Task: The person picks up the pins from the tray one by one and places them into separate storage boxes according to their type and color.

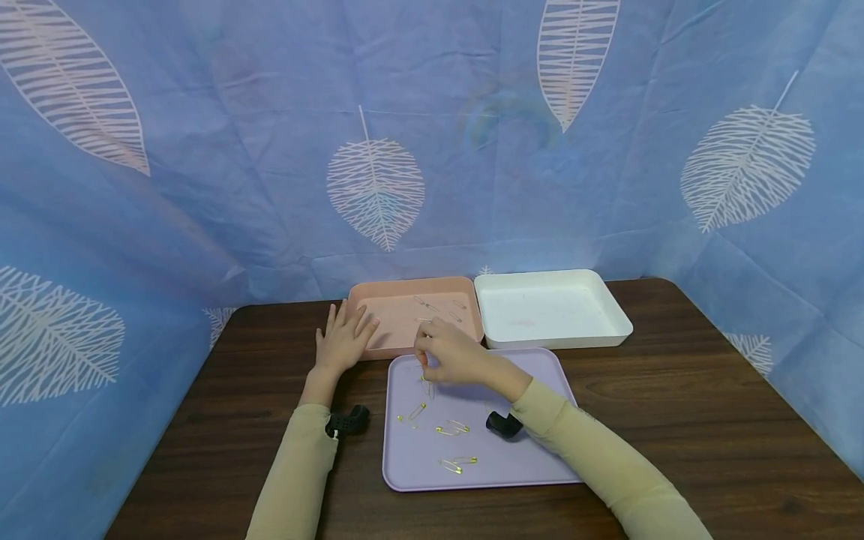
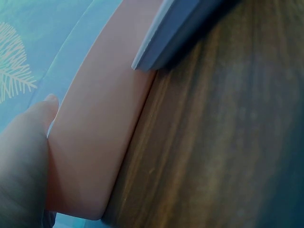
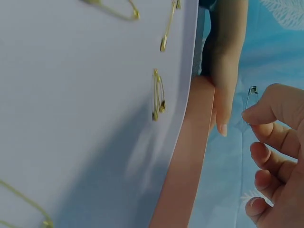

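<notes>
My right hand is above the far left part of a lavender tray, by the front edge of a pink tray. Between thumb and index finger it pinches a silver safety pin, plain in the right wrist view. Several gold safety pins lie scattered on the lavender tray, with a small group of them close to its rim. My left hand rests with spread fingers on the pink tray's left front corner, its thumb over the rim in the left wrist view. Several silver safety pins lie inside the pink tray.
A white tray stands right of the pink one, rims side by side. All three trays are on a dark wooden table. Behind it hangs a blue cloth with white leaf prints. Black wrist cameras sit on both arms.
</notes>
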`<state>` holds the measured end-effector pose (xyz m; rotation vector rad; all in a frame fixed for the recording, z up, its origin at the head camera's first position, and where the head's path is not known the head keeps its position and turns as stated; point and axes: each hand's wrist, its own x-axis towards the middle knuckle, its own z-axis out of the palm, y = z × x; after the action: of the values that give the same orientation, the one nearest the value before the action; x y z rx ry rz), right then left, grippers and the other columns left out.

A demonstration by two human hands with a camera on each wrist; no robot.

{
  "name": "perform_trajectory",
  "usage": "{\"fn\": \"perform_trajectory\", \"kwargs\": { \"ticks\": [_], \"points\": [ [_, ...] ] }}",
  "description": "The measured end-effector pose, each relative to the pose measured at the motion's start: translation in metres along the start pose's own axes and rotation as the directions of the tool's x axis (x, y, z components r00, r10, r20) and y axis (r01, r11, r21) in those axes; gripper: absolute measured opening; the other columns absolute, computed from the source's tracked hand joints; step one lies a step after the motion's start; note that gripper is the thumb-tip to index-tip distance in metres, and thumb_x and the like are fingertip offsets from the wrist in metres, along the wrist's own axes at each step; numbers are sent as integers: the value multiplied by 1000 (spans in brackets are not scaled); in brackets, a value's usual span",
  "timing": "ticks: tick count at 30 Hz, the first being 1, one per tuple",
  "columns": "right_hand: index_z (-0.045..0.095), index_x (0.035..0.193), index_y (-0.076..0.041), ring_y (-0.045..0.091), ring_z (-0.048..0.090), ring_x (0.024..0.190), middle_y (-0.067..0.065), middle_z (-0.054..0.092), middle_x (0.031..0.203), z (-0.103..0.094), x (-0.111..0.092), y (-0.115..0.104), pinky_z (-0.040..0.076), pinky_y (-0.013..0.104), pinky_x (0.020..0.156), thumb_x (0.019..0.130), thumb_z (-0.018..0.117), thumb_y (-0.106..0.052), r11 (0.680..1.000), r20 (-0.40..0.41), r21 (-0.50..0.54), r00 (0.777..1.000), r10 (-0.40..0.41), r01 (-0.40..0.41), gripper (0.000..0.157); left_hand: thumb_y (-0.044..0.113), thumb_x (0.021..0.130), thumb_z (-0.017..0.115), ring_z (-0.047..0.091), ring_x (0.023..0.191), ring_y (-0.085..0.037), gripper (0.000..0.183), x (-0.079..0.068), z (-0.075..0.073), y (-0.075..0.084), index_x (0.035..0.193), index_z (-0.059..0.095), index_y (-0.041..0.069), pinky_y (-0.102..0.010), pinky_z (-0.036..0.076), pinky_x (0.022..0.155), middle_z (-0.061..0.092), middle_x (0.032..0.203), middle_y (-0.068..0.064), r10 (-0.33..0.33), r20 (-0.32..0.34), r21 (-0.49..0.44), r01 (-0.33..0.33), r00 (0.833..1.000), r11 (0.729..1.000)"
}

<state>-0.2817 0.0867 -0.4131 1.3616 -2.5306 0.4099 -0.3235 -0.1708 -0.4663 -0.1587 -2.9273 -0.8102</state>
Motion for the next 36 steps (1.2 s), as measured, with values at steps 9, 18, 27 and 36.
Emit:
{"fn": "perform_trajectory", "kwargs": {
  "ticks": [9,18,27,36],
  "points": [
    [58,72,-13,14,39,79,-1,53,88,-4,12,10,35,27,72,73,72,-9,999,-53,11,998,40,-40,14,71,95,29,-2,152,-36,74,3,0,-2,154,31,26,-76,6,109,7,165,-11,1,-5,20,-1,1000,1000],
    [59,73,-13,18,45,81,2,54,89,1,26,23,38,32,73,75,71,-10,988,-67,-9,986,151,-152,13,70,95,29,-1,152,-37,73,3,2,-2,154,31,27,-76,6,109,8,165,-11,6,-13,24,-6,1000,1000],
    [62,75,-14,18,46,80,2,55,89,7,39,34,40,32,71,79,70,-9,976,-77,-36,974,212,-215,11,68,96,30,-1,152,-38,73,1,1,1,154,31,25,-77,6,108,7,165,-13,-6,-3,36,6,1000,999],
    [60,71,-16,21,49,87,3,53,87,13,56,47,43,37,83,79,71,-9,971,-89,-52,970,228,-233,15,69,96,29,-1,152,-38,73,1,2,1,154,30,25,-76,6,109,7,165,-13,-17,-2,53,17,1000,998]
  ]
}}
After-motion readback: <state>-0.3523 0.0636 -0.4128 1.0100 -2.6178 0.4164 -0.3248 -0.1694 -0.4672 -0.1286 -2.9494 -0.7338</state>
